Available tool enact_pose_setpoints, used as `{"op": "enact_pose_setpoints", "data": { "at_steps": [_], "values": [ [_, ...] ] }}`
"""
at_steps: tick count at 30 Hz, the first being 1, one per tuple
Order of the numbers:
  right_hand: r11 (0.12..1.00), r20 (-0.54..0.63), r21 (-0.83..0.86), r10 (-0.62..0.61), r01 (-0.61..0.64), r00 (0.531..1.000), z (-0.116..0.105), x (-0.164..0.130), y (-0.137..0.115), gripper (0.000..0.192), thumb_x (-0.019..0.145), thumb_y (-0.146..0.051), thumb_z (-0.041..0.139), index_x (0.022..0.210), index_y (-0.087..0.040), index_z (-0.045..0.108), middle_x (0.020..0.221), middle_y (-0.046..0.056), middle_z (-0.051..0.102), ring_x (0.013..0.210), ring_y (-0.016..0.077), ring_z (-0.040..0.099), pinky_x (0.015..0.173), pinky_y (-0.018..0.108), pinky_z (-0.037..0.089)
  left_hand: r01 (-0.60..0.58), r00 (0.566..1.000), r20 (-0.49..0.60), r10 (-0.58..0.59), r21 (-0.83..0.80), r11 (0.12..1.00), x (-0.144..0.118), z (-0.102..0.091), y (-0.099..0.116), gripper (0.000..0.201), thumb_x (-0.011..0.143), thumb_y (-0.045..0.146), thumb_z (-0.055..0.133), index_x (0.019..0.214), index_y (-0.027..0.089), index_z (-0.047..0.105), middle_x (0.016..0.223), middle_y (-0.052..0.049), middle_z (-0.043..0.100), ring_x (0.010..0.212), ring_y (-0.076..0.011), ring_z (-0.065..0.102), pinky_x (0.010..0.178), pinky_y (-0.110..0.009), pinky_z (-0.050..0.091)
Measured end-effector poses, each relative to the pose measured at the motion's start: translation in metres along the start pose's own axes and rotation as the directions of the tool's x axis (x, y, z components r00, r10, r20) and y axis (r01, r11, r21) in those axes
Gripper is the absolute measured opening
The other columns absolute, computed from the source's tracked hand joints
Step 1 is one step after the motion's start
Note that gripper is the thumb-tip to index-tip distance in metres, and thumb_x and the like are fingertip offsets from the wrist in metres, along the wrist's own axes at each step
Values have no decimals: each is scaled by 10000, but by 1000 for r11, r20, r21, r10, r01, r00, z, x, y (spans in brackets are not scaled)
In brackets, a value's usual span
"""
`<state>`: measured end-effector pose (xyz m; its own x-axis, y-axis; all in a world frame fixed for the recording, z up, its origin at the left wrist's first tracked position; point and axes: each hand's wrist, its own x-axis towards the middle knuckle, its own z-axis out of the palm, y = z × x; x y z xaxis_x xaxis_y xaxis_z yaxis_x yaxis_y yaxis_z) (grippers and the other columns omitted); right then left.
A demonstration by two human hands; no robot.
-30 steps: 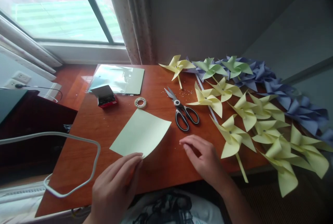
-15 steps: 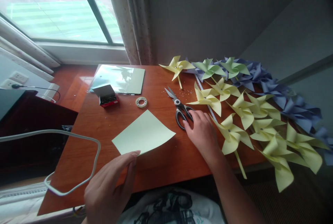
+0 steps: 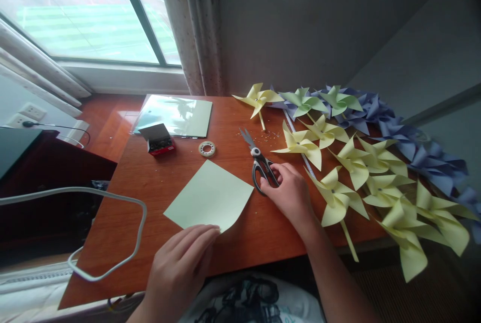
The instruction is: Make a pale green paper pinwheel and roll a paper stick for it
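Note:
A square sheet of pale green paper [image 3: 210,195] rests on the table, its near corner curling up. My left hand [image 3: 182,258] pinches that corner between thumb and fingers. My right hand [image 3: 288,190] is closed on the black-and-grey handles of a pair of scissors [image 3: 256,151]. The scissor blades point away from me and are slightly apart. Just right of that hand lies a yellow paper pinwheel [image 3: 334,193] on a rolled yellow stick.
Several yellow, green and purple pinwheels [image 3: 376,155] cover the right side of the wooden table [image 3: 124,203]. Beyond the sheet are a tape roll [image 3: 207,149], a small open red box [image 3: 160,145] and a packet of paper [image 3: 176,115]. A white cable [image 3: 141,223] loops at the left.
My left hand has moved right, with the held corner of the sheet, and the sheet has turned slightly. My right hand's fingers have closed round the scissor handles.

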<state>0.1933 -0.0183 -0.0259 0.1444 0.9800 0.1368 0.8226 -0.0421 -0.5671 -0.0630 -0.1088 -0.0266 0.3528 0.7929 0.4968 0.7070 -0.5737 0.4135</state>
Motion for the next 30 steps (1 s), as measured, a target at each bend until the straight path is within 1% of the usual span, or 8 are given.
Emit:
{"op": "enact_pose_setpoints", "data": {
  "at_steps": [9,13,15,18,20,24,27,30],
  "values": [
    [987,-9,158,12,-10,1000,-7,-10,-5,234,778,-329,689,962,-186,714,833,28,676,670,176,580,664,317,496,-119,965,219,141,-112,986,21,22,20,203,951,114,531,1077,180,675,993,-78,790,858,-227,743,723,-319,597],
    [980,-30,196,1,5,1000,-10,-18,-10,236,786,-319,681,979,-184,699,847,30,666,675,173,580,681,317,503,37,974,226,24,-261,965,35,23,25,310,919,273,657,1221,198,650,1147,-125,764,966,-262,744,757,-337,624],
    [979,-58,199,-26,37,998,-12,-23,-16,242,791,-311,676,995,-182,686,845,33,661,680,176,585,685,319,510,230,965,212,-153,-415,880,44,23,24,354,956,270,601,1305,215,614,1195,-137,747,965,-232,748,726,-295,624],
    [969,-91,223,-90,108,992,-10,-34,-30,250,788,-282,665,1019,-187,670,863,42,672,684,179,597,687,320,524,452,889,290,-354,-684,573,60,28,25,411,1015,372,495,1390,222,567,1291,-158,706,1158,-275,699,886,-367,618],
    [951,-93,275,-117,138,989,-7,-41,-40,246,785,-261,660,1021,-194,663,883,49,685,711,188,624,676,313,538,519,834,363,-415,-771,369,67,35,26,478,1010,439,492,1439,232,530,1345,-155,676,1244,-302,652,983,-425,586],
    [945,-65,264,-184,195,981,-1,-53,-51,289,868,-303,659,1136,-197,643,981,93,704,870,245,679,763,355,574,567,714,397,-577,-811,144,75,47,29,441,947,422,606,1347,236,602,1294,-128,708,1223,-309,664,1003,-427,574],
    [912,13,268,-326,311,945,-1,-58,-50,356,926,-281,632,1264,-175,595,1154,133,689,1041,259,668,913,376,572,569,614,391,-685,-822,41,75,42,19,419,858,350,727,1245,209,651,1193,-116,750,1100,-287,724,896,-356,612],
    [882,135,284,-424,375,895,-7,-62,-43,325,936,-257,630,1250,-178,608,1205,127,683,1094,261,653,967,388,570,607,591,363,-720,-788,101,73,24,-1,383,813,343,778,1151,187,689,1093,-93,775,963,-253,762,824,-308,617]
  ]
}}
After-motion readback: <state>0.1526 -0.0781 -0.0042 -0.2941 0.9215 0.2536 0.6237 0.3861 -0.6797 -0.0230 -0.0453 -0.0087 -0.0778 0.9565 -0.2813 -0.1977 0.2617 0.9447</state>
